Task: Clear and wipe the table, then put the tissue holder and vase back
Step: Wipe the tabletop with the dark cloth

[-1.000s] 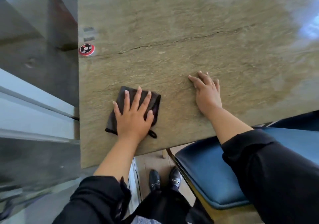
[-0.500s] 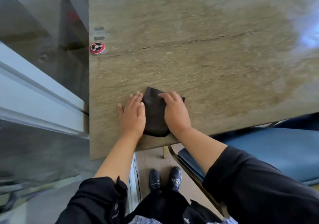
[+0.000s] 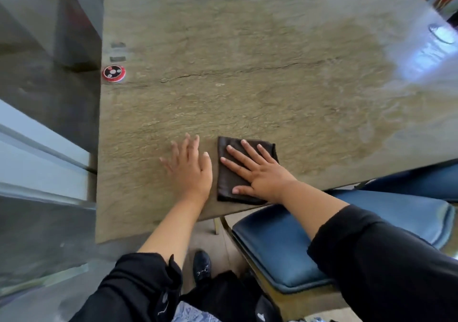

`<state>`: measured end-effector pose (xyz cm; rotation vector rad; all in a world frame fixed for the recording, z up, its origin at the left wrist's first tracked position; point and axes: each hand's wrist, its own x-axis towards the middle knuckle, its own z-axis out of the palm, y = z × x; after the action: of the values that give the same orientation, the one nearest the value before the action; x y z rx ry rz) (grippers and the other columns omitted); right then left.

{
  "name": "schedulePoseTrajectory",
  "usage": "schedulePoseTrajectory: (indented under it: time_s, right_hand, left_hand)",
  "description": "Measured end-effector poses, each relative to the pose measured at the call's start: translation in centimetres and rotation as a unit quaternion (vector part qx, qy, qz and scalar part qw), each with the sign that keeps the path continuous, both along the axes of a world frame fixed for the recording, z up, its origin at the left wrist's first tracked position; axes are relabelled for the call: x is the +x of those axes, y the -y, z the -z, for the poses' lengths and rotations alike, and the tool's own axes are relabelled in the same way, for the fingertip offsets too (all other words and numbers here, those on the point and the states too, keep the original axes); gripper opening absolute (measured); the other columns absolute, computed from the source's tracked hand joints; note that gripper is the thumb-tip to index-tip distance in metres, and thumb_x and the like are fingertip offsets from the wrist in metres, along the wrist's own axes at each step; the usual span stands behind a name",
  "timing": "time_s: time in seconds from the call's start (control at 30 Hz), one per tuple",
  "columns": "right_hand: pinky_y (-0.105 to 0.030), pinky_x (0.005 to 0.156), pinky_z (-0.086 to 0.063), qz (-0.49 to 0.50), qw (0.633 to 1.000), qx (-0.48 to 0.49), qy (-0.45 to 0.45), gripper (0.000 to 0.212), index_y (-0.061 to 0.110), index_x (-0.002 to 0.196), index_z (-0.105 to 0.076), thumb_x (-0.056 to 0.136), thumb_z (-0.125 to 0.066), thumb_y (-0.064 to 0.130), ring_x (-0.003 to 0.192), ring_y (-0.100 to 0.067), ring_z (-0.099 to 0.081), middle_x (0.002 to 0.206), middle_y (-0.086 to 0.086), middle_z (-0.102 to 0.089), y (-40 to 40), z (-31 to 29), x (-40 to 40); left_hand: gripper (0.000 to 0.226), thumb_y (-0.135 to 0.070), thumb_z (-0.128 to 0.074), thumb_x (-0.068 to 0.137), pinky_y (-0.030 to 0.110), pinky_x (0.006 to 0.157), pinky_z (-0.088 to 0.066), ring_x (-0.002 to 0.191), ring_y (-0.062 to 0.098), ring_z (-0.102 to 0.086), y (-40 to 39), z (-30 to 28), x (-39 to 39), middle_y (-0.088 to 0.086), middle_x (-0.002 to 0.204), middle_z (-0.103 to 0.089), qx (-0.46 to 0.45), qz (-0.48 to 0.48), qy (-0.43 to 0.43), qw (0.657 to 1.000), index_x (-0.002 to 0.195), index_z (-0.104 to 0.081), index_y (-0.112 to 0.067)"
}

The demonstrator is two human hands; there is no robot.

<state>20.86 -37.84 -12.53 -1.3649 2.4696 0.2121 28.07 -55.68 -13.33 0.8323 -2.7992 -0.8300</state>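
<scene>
A folded dark brown cloth [image 3: 226, 173] lies flat near the front edge of the stone-patterned table [image 3: 247, 86]. My right hand [image 3: 260, 175] presses on it with the palm down and the fingers spread. My left hand [image 3: 190, 170] rests flat on the bare tabletop just left of the cloth, touching nothing else. No tissue holder or vase is in view.
A round red and black call button [image 3: 114, 73] sits at the table's left edge, with two small grey labels behind it. A blue padded chair [image 3: 280, 247] stands under the front right edge. A glass partition runs along the left side. My shoe [image 3: 202, 267] shows below.
The cloth passed from under my left hand to under my right hand and slid to the right. My left hand came off it and now lies on the bare table.
</scene>
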Motion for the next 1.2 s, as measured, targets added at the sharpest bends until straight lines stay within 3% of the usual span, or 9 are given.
schedulePoseTrajectory:
  time_s: [0.1, 0.2, 0.37, 0.47, 0.73, 0.9, 0.97, 1.1, 1.2]
  right_hand:
    - [-0.051, 0.118, 0.007, 0.063, 0.998, 0.004, 0.029, 0.080, 0.044, 0.141, 0.028, 0.074, 0.003, 0.081, 0.142, -0.024, 0.030, 0.153, 0.012, 0.032, -0.1, -0.1, -1.1]
    - [-0.057, 0.115, 0.011, 0.058, 0.997, 0.012, 0.047, 0.076, 0.035, 0.148, 0.021, 0.088, -0.011, 0.071, 0.139, -0.032, 0.034, 0.156, 0.006, 0.030, 0.6, -0.3, -0.8]
    - [-0.054, 0.114, 0.014, -0.197, 0.980, 0.027, 0.018, 0.077, 0.033, 0.148, 0.018, 0.087, -0.014, 0.066, 0.137, -0.031, 0.034, 0.158, 0.004, 0.023, -3.3, -0.3, -1.5]
    - [-0.048, 0.113, 0.019, -0.256, 0.966, 0.035, 0.027, 0.081, 0.039, 0.145, 0.023, 0.089, -0.026, 0.071, 0.140, -0.026, 0.034, 0.155, 0.009, 0.029, -8.4, -0.2, -4.5]
    - [-0.053, 0.117, 0.010, -0.081, 0.996, 0.021, 0.023, 0.081, 0.038, 0.141, 0.027, 0.072, 0.013, 0.077, 0.141, -0.029, 0.030, 0.151, 0.007, 0.033, -16.0, -0.5, -8.9]
    - [-0.047, 0.109, 0.022, -0.127, 0.990, 0.028, 0.053, 0.079, 0.045, 0.135, 0.034, 0.079, -0.009, 0.079, 0.138, -0.028, 0.035, 0.148, 0.009, 0.039, -20.5, -0.2, -9.7]
    - [-0.045, 0.108, 0.025, -0.102, 0.993, 0.027, 0.045, 0.077, 0.047, 0.132, 0.038, 0.074, 0.000, 0.081, 0.138, -0.027, 0.036, 0.147, 0.011, 0.041, -23.8, -0.4, -11.2]
    - [-0.051, 0.118, 0.012, 0.070, 0.996, 0.036, 0.052, 0.080, 0.050, 0.131, 0.039, 0.059, 0.027, 0.083, 0.137, -0.023, 0.038, 0.145, 0.013, 0.042, -28.3, -0.3, -14.5]
    - [-0.056, 0.116, 0.010, 0.195, 0.977, 0.031, 0.080, 0.079, 0.045, 0.137, 0.033, 0.072, 0.011, 0.082, 0.138, -0.025, 0.038, 0.150, 0.009, 0.038, -27.7, -0.7, -14.7]
  left_hand:
    - [0.062, -0.041, -0.016, 0.090, 0.052, 0.116, 0.008, 0.149, 0.019, -0.004, -1.9, 0.6, -0.3, -0.003, 0.160, -0.018, -0.033, 0.044, 0.036, 0.998, 0.149, -0.029, -0.027]
    - [0.060, -0.038, -0.017, 0.091, 0.052, 0.117, 0.005, 0.148, 0.017, -0.008, -2.6, 1.0, -0.9, -0.004, 0.158, -0.024, -0.049, 0.009, 0.015, 0.999, 0.147, -0.035, -0.025]
    - [0.057, -0.037, -0.023, 0.090, 0.057, 0.116, 0.001, 0.147, 0.023, -0.016, -4.8, 1.1, -2.0, 0.002, 0.155, -0.032, -0.060, -0.058, -0.006, 0.996, 0.141, -0.046, -0.022]
    - [0.057, -0.039, -0.024, 0.091, 0.057, 0.116, -0.001, 0.145, 0.027, -0.022, -8.3, 0.7, -4.1, 0.008, 0.152, -0.037, -0.046, -0.027, -0.032, 0.998, 0.139, -0.048, -0.020]
    - [0.074, -0.052, -0.006, 0.086, 0.049, 0.117, 0.000, 0.147, 0.017, -0.016, -16.2, 1.2, -9.5, -0.001, 0.158, -0.025, -0.052, 0.105, -0.002, 0.993, 0.146, -0.037, -0.020]
    - [0.067, -0.048, -0.012, 0.090, 0.054, 0.116, 0.000, 0.148, 0.018, -0.012, -18.5, 1.0, -11.2, -0.002, 0.160, -0.018, -0.073, 0.110, 0.009, 0.991, 0.147, -0.034, -0.021]
    - [0.066, -0.050, -0.010, 0.090, 0.055, 0.115, 0.002, 0.149, 0.017, -0.006, -19.7, 1.0, -12.0, -0.004, 0.161, -0.010, -0.082, 0.141, 0.033, 0.986, 0.149, -0.028, -0.025]
    - [0.055, -0.046, -0.017, 0.099, 0.057, 0.115, 0.010, 0.147, 0.015, 0.014, -22.4, 1.4, -13.6, -0.007, 0.161, 0.008, -0.122, 0.204, 0.091, 0.967, 0.152, -0.007, -0.035]
    - [0.054, -0.040, -0.024, 0.100, 0.058, 0.115, 0.010, 0.147, 0.015, 0.014, -24.2, 1.5, -14.6, -0.007, 0.161, 0.008, -0.135, 0.210, 0.086, 0.965, 0.152, -0.009, -0.036]
